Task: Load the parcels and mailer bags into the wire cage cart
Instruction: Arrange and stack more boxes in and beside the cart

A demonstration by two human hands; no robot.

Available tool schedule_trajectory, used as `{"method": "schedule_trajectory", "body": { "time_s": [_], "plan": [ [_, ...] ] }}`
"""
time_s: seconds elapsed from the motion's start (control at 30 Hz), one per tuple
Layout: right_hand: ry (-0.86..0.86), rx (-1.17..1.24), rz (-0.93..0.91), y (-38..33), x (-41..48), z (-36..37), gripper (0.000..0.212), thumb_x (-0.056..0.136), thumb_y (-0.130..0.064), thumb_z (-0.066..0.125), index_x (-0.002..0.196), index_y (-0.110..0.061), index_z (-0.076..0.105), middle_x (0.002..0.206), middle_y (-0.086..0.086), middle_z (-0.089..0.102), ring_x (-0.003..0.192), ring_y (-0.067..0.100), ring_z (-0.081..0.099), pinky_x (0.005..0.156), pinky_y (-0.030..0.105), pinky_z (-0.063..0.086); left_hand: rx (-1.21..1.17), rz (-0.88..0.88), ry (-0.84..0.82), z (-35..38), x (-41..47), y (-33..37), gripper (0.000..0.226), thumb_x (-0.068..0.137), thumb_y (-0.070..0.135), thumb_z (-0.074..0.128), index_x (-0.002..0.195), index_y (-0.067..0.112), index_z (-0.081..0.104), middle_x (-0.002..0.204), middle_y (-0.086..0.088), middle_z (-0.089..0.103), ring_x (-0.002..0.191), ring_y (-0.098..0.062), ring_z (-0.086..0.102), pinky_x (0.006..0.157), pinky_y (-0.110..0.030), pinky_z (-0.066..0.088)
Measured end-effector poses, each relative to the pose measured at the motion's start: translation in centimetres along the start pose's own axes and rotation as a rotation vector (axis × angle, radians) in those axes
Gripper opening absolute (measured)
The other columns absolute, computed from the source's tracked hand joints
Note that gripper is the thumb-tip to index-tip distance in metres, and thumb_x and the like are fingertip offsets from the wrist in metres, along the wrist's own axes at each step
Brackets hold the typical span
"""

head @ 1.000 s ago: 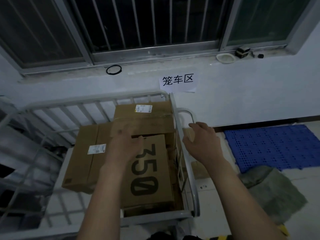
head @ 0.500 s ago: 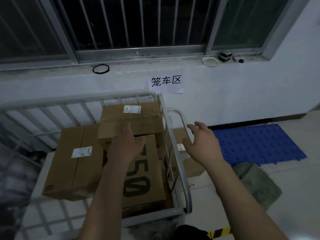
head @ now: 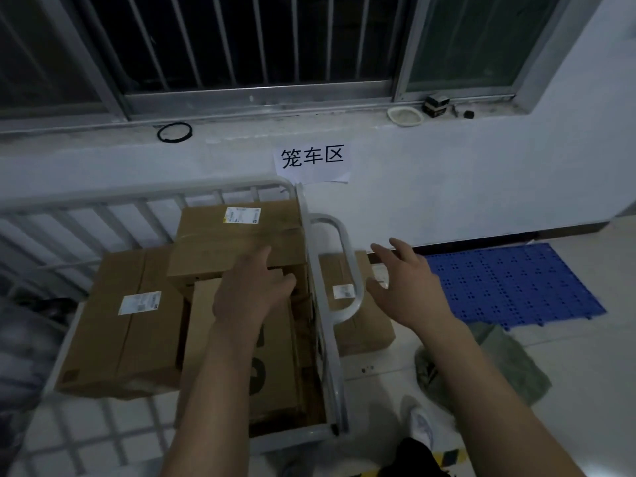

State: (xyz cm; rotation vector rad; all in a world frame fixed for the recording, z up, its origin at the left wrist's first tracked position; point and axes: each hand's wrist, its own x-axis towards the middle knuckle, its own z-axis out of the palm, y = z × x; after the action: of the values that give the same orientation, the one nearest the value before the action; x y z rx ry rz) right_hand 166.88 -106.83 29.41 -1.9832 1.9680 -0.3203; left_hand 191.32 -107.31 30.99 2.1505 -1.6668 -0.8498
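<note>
In the head view we see the wire cage cart (head: 325, 339) standing against the white wall, with 3 cardboard parcels inside: the back parcel (head: 237, 235), the left parcel (head: 127, 325) and the printed parcel (head: 275, 366), whose black lettering our left forearm mostly covers. Our left hand (head: 247, 294) hovers over them, fingers loosely stretched, holding nothing; we cannot tell whether it touches the cardboard. Our right hand (head: 409, 287) is spread wide and empty, just past the cart's looped handle (head: 351, 266). That handle and the side rail stand between us and a 4th parcel (head: 364, 328) on the floor just beside the cart. Nearby lie a blue perforated mat (head: 509, 284) and a crumpled grey-green bag (head: 499, 370). A paper sign (head: 311, 160) hangs on the wall; a black ring (head: 174, 132) and a white dish (head: 405, 116) sit on the sill. The cart's left end is blurred and cut off, and the labels are too small to read.
</note>
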Motion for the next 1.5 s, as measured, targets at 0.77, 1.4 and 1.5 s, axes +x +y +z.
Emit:
{"method": "schedule_trajectory", "body": {
  "time_s": [0.77,1.4,1.5],
  "plan": [
    [-0.037,0.167,-0.142,27.4,12.8,-6.0,0.055,0.097,-0.031,0.059,0.149,-0.019,0.045,0.154,0.003,0.039,0.137,0.024,0.042,0.108,0.037,0.04,0.16,-0.119,-0.015,22.8,6.9,20.0,0.055,0.095,0.045,0.053,0.142,0.017,0.044,0.155,-0.008,0.028,0.132,-0.033,0.045,0.101,-0.042,0.046],
    [-0.18,0.037,-0.03,41.0,26.3,35.6,0.07,0.094,-0.039,0.058,0.155,-0.028,0.026,0.163,0.003,0.021,0.143,0.025,0.033,0.107,0.043,0.043,0.304,-0.242,-0.099,53.5,31.0,-5.4,0.069,0.092,0.052,0.052,0.152,0.029,0.028,0.149,-0.011,0.034,0.123,-0.034,0.05,0.094,-0.045,0.05],
    [-0.224,0.04,0.018,43.1,28.2,44.2,0.07,0.094,-0.037,0.058,0.155,-0.026,0.025,0.164,0.005,0.017,0.143,0.029,0.032,0.108,0.044,0.04,0.265,-0.287,-0.175,58.0,35.1,-10.5,0.075,0.084,0.06,0.054,0.151,0.035,0.029,0.144,-0.01,0.041,0.123,-0.035,0.051,0.095,-0.046,0.049]
  ]
}}
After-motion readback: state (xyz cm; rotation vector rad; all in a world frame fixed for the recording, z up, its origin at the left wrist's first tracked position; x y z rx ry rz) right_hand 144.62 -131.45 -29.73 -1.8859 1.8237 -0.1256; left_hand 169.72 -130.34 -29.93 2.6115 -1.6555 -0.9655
